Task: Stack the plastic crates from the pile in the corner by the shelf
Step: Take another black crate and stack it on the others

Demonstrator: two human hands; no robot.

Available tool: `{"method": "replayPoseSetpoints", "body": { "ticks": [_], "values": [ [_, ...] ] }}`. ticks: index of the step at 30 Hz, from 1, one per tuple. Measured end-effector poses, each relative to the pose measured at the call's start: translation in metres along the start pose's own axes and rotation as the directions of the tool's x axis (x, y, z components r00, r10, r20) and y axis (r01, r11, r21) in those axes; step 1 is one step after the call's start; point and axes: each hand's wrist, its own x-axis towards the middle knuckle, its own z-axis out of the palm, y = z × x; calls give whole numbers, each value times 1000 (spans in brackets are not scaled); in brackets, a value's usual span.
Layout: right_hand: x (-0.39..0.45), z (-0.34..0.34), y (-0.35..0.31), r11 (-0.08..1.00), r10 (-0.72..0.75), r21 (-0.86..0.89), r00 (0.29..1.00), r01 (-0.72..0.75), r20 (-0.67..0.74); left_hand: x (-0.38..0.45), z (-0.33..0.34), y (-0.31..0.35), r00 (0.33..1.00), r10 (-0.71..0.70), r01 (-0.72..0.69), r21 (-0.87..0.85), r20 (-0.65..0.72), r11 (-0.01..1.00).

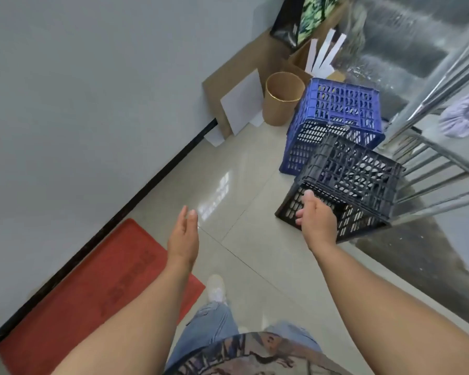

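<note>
Black crate (344, 185): tipped on the floor beside the shelf (433, 169), leaning on the blue crate (336, 117) | right hand (316, 220): fingers curled at its near rim | left hand (183, 234): fingers straight, together, holding nothing | risk: a one-handed lift may twist the crate into the shelf.

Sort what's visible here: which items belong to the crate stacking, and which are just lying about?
Part of the job: black crate, blue crate, right hand at the black crate's rim, left hand open in the air.

Lying about: red mat, tan bin, white boards, metal shelf.
</note>
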Motion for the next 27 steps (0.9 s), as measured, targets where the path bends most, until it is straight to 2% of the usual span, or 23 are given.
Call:
{"method": "replayPoseSetpoints", "body": {
  "ticks": [6,10,14,19,27],
  "values": [
    [73,-40,20,997,78,2,992,-79,-97,39,80,40,991,21,-29,63,131,998],
    [123,-69,48,994,95,-41,991,-100,-97,44,144,52,989,20,-25,39,143,999],
    [180,-86,78,987,80,-136,996,-85,-44,42,212,48,995,2,-7,52,104,999],
    [229,-97,109,967,7,-255,998,7,57,40,279,31,995,-65,64,28,76,998],
    [269,-99,146,936,-4,-346,987,61,162,49,323,16,996,-83,83,10,6,996]
  ]
}}
